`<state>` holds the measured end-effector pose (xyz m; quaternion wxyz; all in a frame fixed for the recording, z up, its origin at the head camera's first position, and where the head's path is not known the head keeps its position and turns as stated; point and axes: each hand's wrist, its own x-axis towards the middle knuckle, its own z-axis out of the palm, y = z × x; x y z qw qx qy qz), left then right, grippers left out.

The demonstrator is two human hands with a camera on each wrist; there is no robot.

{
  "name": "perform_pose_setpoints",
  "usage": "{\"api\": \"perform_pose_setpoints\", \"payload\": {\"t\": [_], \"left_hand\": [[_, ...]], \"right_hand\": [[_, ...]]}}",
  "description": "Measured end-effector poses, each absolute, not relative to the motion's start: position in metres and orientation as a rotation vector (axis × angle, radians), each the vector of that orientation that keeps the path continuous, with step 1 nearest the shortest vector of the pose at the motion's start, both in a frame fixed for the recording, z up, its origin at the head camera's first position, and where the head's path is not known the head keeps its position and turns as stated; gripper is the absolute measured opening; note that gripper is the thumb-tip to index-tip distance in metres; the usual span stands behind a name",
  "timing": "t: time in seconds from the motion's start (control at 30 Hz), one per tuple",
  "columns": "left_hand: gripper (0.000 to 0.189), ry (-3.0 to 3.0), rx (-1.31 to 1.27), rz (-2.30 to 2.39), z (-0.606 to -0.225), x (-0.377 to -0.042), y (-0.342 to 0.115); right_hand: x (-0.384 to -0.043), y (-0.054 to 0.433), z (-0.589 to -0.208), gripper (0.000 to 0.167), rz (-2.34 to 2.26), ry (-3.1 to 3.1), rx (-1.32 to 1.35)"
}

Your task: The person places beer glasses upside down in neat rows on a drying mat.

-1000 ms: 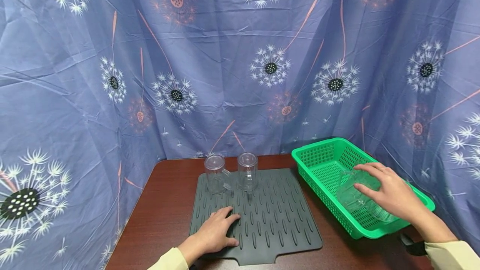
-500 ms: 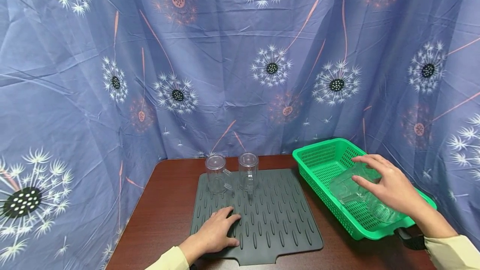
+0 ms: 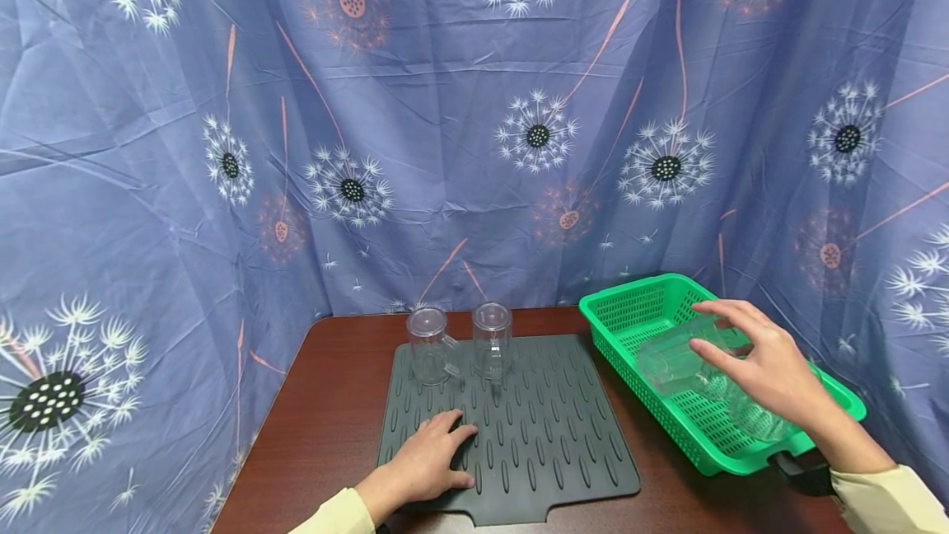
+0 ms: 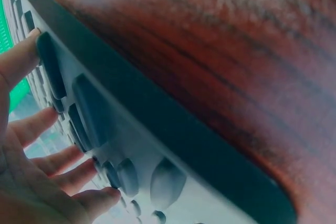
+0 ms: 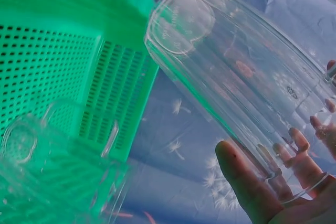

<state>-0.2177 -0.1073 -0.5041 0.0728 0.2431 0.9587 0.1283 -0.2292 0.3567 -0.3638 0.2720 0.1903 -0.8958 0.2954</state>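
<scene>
- Left hand (image 3: 424, 461): fingers spread and relaxed, resting on the gray mat (image 3: 552, 427).
- Right hand (image 3: 777, 369): thumb and fingers grip a clear mug (image 5: 220, 66), tilted above the green basket (image 5: 52, 69).

A brown table (image 3: 304, 406) bears a grey mat (image 3: 534, 423) and green basket (image 3: 660, 409).

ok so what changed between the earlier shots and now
The right hand, gripping a glass mug, has moved slightly up and left in the head view; the mug's base has swung left. The left hand on the mat, both standing mugs and the other mug in the basket look unmoved.
</scene>
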Motion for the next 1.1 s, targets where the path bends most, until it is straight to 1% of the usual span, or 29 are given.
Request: {"api": "perform_pose_setpoints", "payload": {"t": [0.3, 0.67, 1.1], "left_hand": [[0.069, 2.885, 0.714, 0.375, -0.506, -0.218, -0.107], [0.069, 2.891, 0.731, 0.380, -0.507, -0.217, -0.107], [0.069, 2.892, 0.727, 0.377, -0.507, -0.218, -0.107]], "right_hand": [[-0.225, 0.337, -0.361, 0.050, 0.872, -2.378, 0.509], [-0.225, 0.320, -0.369, 0.045, 1.005, -2.420, 0.454], [-0.225, 0.306, -0.381, 0.046, 1.116, -2.458, 0.392]]}}
